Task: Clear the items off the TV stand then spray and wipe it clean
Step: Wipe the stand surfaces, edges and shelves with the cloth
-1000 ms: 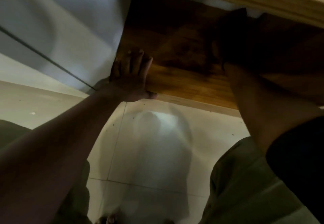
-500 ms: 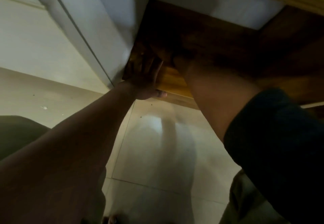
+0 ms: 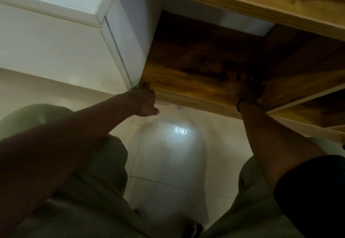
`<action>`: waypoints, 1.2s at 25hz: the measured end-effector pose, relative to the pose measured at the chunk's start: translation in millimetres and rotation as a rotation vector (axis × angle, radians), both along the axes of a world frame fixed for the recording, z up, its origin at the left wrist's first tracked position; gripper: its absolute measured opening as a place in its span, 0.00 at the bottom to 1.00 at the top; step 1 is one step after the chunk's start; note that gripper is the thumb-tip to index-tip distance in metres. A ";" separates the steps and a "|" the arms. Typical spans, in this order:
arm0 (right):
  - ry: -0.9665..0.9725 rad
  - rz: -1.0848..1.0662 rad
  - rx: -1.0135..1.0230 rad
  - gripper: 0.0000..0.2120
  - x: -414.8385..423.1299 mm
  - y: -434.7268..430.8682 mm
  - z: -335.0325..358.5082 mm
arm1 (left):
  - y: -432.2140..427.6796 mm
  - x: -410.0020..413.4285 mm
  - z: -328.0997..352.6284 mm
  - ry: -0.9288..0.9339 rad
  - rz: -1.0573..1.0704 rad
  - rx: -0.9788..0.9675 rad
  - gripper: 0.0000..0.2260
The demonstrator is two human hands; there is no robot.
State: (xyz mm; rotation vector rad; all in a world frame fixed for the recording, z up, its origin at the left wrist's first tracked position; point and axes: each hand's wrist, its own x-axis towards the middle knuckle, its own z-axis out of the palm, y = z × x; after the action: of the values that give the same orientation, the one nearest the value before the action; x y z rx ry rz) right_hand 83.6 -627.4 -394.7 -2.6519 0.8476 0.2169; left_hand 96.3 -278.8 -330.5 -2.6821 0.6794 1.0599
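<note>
Two hands on shelf, white cabinet beside

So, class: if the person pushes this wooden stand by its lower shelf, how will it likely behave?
Probably stiff: the stand is thick wooden boards. Likely heavy, given that solid build. On the glossy floor it might slide rather than tip, as the left hand and right hand are at the low shelf.

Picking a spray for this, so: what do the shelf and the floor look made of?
Shelf: wood or wood veneer, it seems; brown grain streaks show, with a soft, low sheen. Floor: probably glazed tile; pale, with thin joint lines, and glossy enough to mirror a light.
</note>
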 end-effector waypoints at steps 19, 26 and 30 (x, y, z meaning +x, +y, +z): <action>-0.111 0.451 -0.199 0.24 -42.6 91.6 -3.9 | -41.5 0.8 3.8 -0.162 0.022 -0.188 0.18; -0.134 -0.170 -0.127 0.27 -74.5 41.2 -7.4 | -42.0 8.8 -1.9 -0.077 -0.005 -0.193 0.12; -0.151 -0.224 -0.130 0.25 -88.8 89.6 -9.7 | -45.7 19.6 6.3 -0.027 0.013 -0.156 0.11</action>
State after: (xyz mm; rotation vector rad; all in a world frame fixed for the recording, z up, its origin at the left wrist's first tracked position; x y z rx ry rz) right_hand -5.2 -537.8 -404.5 -2.6219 1.1301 -0.0969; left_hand 115.9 -324.5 -324.2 -2.8303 0.7708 1.0103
